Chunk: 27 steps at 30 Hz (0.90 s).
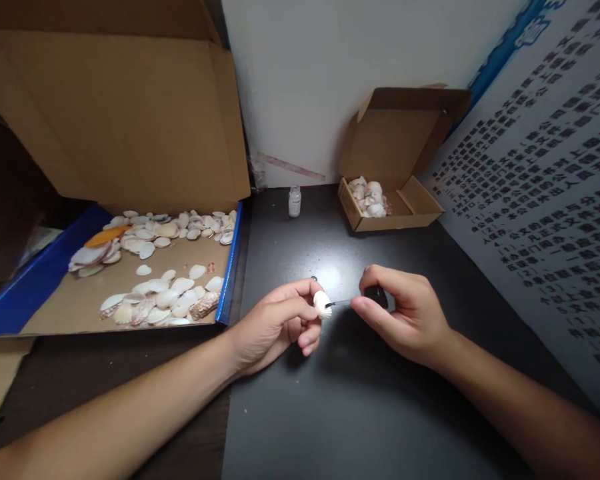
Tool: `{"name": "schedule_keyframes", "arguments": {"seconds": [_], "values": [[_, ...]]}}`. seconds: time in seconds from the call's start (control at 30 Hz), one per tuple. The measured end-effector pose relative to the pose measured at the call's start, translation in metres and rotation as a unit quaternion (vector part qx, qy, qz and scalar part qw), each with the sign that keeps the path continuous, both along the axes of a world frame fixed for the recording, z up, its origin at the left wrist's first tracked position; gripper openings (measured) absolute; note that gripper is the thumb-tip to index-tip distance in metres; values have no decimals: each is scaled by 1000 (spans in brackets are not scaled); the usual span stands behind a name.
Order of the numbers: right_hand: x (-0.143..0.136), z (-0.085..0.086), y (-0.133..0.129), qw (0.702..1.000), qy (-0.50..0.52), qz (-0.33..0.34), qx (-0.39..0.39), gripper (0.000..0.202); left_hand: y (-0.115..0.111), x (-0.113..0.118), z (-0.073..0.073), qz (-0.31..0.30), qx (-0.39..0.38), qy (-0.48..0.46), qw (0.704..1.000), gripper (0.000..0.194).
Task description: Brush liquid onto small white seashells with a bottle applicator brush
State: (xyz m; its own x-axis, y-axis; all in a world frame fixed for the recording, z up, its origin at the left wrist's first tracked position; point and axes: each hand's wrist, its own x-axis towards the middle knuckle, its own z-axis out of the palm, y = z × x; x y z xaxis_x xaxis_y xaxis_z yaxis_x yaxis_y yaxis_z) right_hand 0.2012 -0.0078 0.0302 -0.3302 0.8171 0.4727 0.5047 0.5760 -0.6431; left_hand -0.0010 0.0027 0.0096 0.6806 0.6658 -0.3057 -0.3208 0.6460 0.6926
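Observation:
Between the thumb and fingers of my left hand [285,317] is a small white ribbed seashell [322,305]. My right hand [405,310] grips the black cap of a small applicator brush [377,295]. The brush's thin stem reaches left, and its dark tip meets the shell's face. Behind my hands, a small clear glass bottle [295,201] stands upright on the dark mat with its mouth uncapped. A small dark round thing shows just beyond my left fingertips, too hidden to name.
At left, an open blue-edged cardboard box [80,293] holds many shells [167,298] and an orange piece [107,236]. A smaller open carton [395,222] with shells [370,198] stands at the back right. A white wall rises behind; a printed sheet [545,180] slopes along the right.

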Motion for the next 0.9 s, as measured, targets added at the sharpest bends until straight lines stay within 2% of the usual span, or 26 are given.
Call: {"name": "schedule_keyframes", "arguments": {"seconds": [0.13,0.3,0.47,0.63,0.77,0.9], "values": [[1,0,1,1000,-4,-21,5,32,0,-1,1,2,-5,-4,1000,10],[2,-2,1,999,22,45,4,29,-1,-1,1,-1,-1,4,1000,9],[3,-3,2,1000,-20,10,5,32,0,-1,2,-4,-4,2,1000,9],[4,-4,1,999,15,44,9,29,1,-2,2,-8,-8,4,1000,10],[3,-2,1,999,-31,22,17,29,1,-2,2,-10,-10,-1,1000,10],[4,-2,1,999,-5,33,18,29,1,-1,2,-5,-13,-1,1000,10]]}}
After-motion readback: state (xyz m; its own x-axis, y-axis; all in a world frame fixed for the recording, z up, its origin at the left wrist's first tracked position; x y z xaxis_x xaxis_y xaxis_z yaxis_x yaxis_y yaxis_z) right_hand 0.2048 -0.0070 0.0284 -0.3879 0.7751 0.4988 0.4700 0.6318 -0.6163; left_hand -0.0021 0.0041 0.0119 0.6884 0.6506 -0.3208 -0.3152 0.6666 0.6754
